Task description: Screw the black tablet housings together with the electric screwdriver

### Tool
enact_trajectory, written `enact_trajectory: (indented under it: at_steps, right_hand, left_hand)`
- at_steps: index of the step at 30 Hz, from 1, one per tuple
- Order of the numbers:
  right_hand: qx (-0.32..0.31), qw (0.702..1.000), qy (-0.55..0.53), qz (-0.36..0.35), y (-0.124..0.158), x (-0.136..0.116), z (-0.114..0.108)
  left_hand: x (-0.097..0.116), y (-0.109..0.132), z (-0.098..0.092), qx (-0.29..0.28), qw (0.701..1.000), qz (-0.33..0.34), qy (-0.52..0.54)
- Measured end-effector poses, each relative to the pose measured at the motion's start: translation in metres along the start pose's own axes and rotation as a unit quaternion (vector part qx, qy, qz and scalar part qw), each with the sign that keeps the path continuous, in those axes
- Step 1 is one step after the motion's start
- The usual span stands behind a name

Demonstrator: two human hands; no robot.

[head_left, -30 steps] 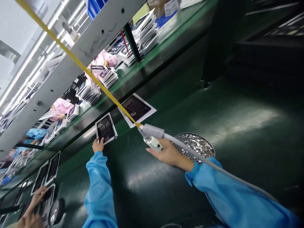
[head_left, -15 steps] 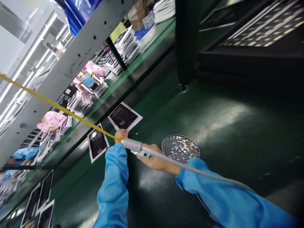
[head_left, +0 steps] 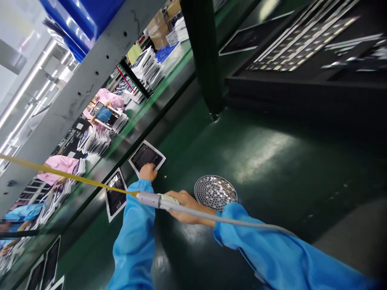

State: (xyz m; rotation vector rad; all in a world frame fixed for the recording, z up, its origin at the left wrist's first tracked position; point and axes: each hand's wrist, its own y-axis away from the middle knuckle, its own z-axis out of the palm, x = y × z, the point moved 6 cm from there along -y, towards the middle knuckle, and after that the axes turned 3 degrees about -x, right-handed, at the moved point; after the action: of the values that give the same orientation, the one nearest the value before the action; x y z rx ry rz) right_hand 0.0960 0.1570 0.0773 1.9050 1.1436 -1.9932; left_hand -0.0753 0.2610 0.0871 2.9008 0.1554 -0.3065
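My left hand (head_left: 148, 172) reaches forward in a blue sleeve and rests its curled fingers on the near corner of a dark tablet back panel (head_left: 147, 156) lying on the belt. A second panel (head_left: 115, 193) lies just to its left. My right hand (head_left: 184, 206) is wrapped round a pale electric screwdriver (head_left: 160, 199), held level above the green bench; a grey cable (head_left: 242, 222) runs back along my arm and a yellow cord (head_left: 60, 174) leads off to the left. Just beyond my right wrist sits a round perforated metal dish of small screws (head_left: 215, 192).
A dark green upright post (head_left: 202, 56) stands on the bench beyond the dish. Black trays of parts (head_left: 302, 48) fill the upper right. More panels (head_left: 45, 266) lie on the belt at lower left. Across the line, workers in pink (head_left: 105, 100) handle stacked panels (head_left: 148, 66).
My left hand went from the left panel to the right one. My right hand and screwdriver drew nearer, left of the screw dish. The view swung to the right.
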Motion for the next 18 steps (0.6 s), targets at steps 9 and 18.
enact_trajectory:
  at_steps: [9,18]
  right_hand:
    - [0.009,0.999,-0.051,0.012,0.004,-0.023,-0.03]
    - [0.177,0.981,-0.021,0.081,0.005,-0.012,-0.095]
  left_hand:
    - [0.045,0.122,0.036,-0.035,0.996,0.057,0.064]
    - [0.093,0.205,0.047,0.08,0.974,0.106,0.184]
